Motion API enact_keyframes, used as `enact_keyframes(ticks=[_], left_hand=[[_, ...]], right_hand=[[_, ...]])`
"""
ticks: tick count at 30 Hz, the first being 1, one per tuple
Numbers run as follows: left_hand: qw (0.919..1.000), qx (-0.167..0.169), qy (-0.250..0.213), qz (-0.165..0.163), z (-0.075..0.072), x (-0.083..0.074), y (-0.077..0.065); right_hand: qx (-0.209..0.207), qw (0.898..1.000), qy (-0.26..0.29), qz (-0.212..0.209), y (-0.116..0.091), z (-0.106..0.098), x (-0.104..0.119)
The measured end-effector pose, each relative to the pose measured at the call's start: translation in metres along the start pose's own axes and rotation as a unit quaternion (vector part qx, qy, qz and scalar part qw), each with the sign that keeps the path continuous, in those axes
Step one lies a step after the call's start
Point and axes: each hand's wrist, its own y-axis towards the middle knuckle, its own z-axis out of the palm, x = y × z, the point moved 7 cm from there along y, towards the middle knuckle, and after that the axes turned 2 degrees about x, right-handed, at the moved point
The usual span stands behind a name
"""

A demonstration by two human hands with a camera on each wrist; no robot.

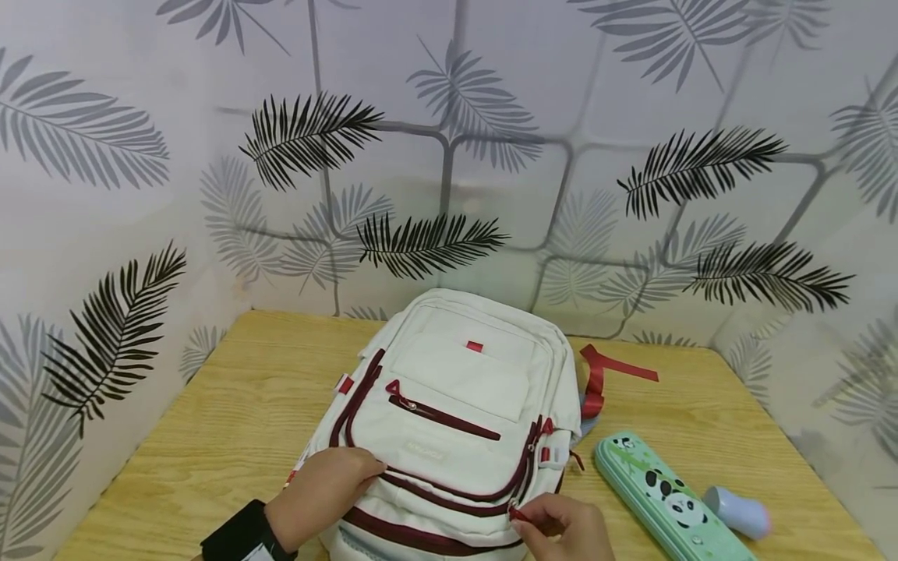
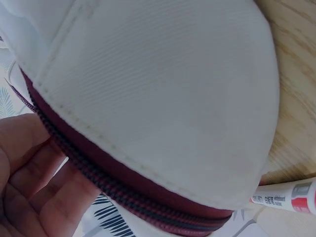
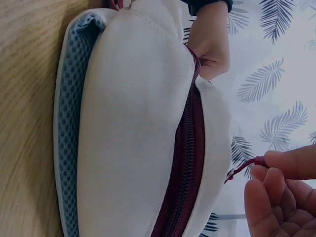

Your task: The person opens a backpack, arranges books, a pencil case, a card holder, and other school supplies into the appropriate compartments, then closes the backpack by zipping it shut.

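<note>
A: Where is the backpack (image 1: 456, 358)?

B: On the wooden bench (image 1: 238, 389), in the middle, its white front with dark-red zips facing the head camera and its base toward the person.

A: And the left hand (image 1: 324, 492)?

B: At the lower left of the front. Its grip is closed on the fabric edge along a zip, pinching it; the left wrist view shows bent fingers right beside the teeth. A black band (image 1: 249, 534) sits on that wrist.

A: What about the right hand (image 1: 564, 528)?

B: Thumb and forefinger pinch a red zip pull (image 1: 517, 514) at the lower right corner of the front. In the right wrist view the pull's cord runs from the fingertips to the bag — and blue mesh (image 3: 69, 128) shows along the side by the bench.

A: Anything else around?

B: A green panda case (image 1: 673, 499) lies slantwise to the right, with a pale lilac bottle-like thing (image 1: 737, 513) close to its far side — I can't tell if they touch. A red strap (image 1: 594, 389) trails beyond the bag's right edge. The left wrist view adds a white tube with red markings (image 2: 289, 197) near the bag.
</note>
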Motion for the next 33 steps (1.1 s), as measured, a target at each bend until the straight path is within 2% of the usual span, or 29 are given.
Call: enact_keyframes(ticks=[4, 8, 14, 17, 21, 27, 33], left_hand=[[0.9999, -0.008, 0.013, 0.005, -0.002, -0.004, 0.0], [0.9998, -0.006, 0.016, -0.004, -0.003, -0.009, 0.0], [0.9996, 0.023, -0.001, -0.013, -0.003, -0.017, 0.003], [0.9991, 0.036, -0.021, -0.001, -0.003, -0.024, 0.005], [0.9987, 0.033, -0.035, 0.015, -0.004, -0.034, 0.007], [0.9982, 0.024, -0.035, 0.044, -0.007, -0.046, 0.01], [0.9965, 0.039, -0.045, 0.059, -0.005, -0.057, 0.015]], right_hand=[[0.014, 1.0, -0.001, 0.009, -0.001, 0.003, 0.002], [0.008, 1.0, -0.003, 0.006, -0.002, 0.003, 0.004], [0.001, 1.0, -0.004, -0.021, -0.005, 0.004, 0.013], [-0.007, 0.999, 0.0, -0.034, -0.007, 0.005, 0.017], [-0.019, 0.999, 0.001, -0.036, -0.007, 0.005, 0.021], [-0.027, 0.999, -0.007, -0.027, -0.006, 0.007, 0.022], [-0.04, 0.999, -0.009, -0.033, -0.005, 0.007, 0.023]])
